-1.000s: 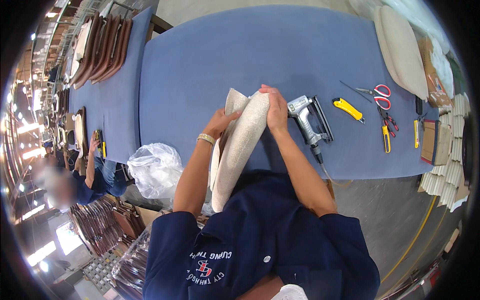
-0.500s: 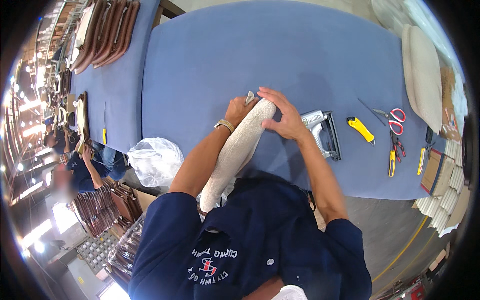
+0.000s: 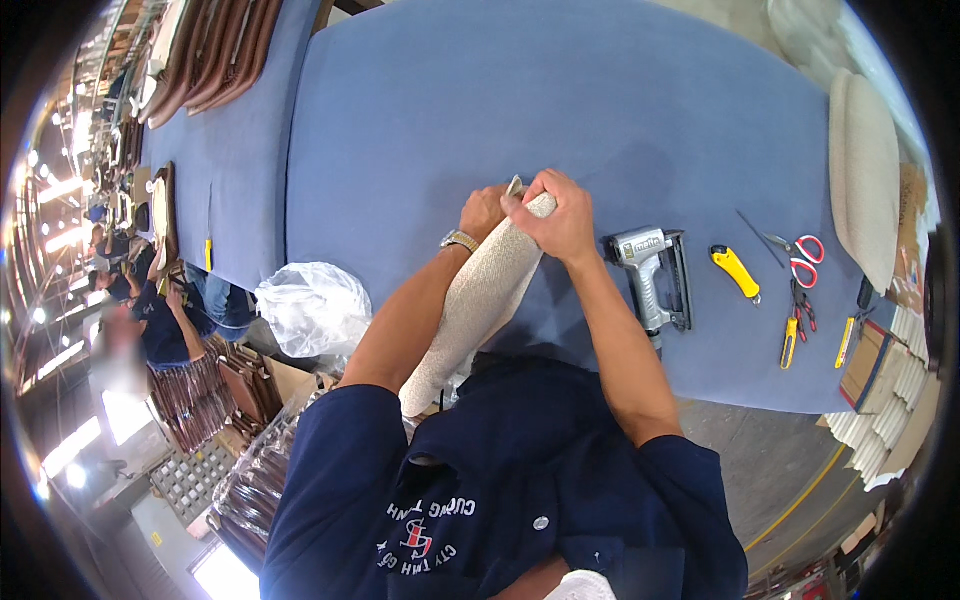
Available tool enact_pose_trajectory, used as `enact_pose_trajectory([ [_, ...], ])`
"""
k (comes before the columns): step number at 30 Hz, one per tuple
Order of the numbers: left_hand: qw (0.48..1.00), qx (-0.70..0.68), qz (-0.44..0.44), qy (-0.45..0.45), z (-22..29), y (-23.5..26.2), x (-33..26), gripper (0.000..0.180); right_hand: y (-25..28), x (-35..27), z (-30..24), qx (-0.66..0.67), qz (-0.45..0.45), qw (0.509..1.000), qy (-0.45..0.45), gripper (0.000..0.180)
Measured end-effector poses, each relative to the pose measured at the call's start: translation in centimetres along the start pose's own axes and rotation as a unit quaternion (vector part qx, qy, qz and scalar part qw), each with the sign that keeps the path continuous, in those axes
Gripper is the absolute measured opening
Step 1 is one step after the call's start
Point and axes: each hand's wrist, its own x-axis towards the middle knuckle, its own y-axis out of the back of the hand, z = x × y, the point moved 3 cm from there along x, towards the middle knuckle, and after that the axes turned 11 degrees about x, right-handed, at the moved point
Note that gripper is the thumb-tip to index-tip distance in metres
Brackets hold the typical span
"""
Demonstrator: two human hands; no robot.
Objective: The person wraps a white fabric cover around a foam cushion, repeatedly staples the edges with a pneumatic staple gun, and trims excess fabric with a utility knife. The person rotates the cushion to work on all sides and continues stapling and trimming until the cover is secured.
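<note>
L hand (image 3: 483,212) & R hand (image 3: 565,217) both gripping cushion (image 3: 484,290) nr top end. Cld slip or pucker if pull's uneven.

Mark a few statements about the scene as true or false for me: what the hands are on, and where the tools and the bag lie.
1. The left hand and the right hand are both on the cream padded piece. True.
2. The silver staple gun is in the right hand. False: the silver staple gun lies on the blue table, to the right of that hand.
3. A watch is on the left wrist. True.
4. The scissors have blue handles. False: the scissors' handles are red and white.
5. The translucent plastic bag is left of both hands. True.
</note>
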Motion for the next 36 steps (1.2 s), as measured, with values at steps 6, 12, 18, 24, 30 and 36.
enact_pose_trajectory([
  [6,0.995,-0.08,0.028,0.052,2.3,1.2,-2.3,0.054,2.2,0.2,4.0,0.218,0.022,0.94,-0.262,0.058],
  [12,0.976,-0.043,0.197,-0.08,3.2,2.5,-9.3,0.061,-0.4,-8.4,9.4,0.548,0.227,0.779,-0.201,0.064],
  [18,0.942,-0.216,0.083,-0.243,10.8,9.9,-17.1,0.074,-4.3,-7.3,-4.4,0.696,0.131,0.669,-0.224,0.063],
  [24,0.842,-0.141,0.318,-0.412,15.3,19.0,-27.5,0.104,-4.2,-5.7,-20.5,0.559,-0.063,0.823,0.08,0.08],
  [30,0.802,-0.313,0.34,-0.378,17.5,18.3,-29.4,0.1,-1.9,-5.4,-21.9,0.38,-0.133,0.896,0.186,0.088],
  [36,0.868,-0.297,0.32,-0.236,14.9,17.9,-32.5,0.087,-4.0,-9.5,-17.4,0.25,-0.147,0.939,0.183,0.076],
])
